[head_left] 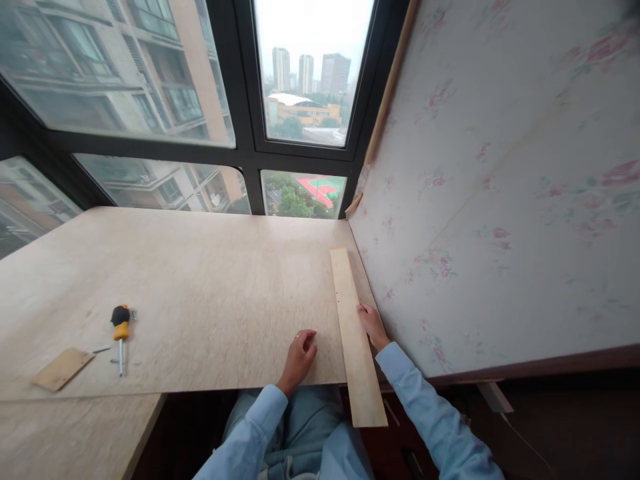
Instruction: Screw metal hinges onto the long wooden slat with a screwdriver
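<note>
While the wooden strip (pixel 353 327) lies on the surface (pixel 200 293) with its near end overhanging, the right hand (pixel 370 325) steadies its wall-side edge, grip apart. The left hand (pixel 299 357) rests left of the strip, curled and empty. Aligning seems in hand; any shift calls for a light, even push.

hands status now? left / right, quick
Left hand: loosely curled, resting on the plywood board, nothing visibly held.
Right hand: open, fingers against the right edge of the wooden strip, not gripping.
</note>
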Tool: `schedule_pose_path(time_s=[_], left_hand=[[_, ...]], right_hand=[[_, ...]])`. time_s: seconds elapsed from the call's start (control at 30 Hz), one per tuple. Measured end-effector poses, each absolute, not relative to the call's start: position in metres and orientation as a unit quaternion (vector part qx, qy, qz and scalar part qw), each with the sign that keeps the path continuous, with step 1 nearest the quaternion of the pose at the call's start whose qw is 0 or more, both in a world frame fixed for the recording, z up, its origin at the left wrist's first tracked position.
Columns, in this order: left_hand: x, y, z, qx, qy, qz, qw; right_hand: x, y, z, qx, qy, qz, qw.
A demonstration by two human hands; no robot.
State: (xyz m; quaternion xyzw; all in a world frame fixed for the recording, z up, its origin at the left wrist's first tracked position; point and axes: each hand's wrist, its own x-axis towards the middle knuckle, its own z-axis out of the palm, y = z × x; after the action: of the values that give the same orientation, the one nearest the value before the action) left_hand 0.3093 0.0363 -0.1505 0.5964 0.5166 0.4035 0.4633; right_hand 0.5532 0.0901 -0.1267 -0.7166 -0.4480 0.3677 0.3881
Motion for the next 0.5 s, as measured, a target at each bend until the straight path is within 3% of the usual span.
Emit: schedule_pose_path(time_s=[0.5], left_hand=[[0.276, 0.059, -0.144, 0.521, 0.487, 0.364, 0.598]], right_hand=[[0.539, 0.084, -0.109, -0.767, -0.595, 0.183, 0.154]])
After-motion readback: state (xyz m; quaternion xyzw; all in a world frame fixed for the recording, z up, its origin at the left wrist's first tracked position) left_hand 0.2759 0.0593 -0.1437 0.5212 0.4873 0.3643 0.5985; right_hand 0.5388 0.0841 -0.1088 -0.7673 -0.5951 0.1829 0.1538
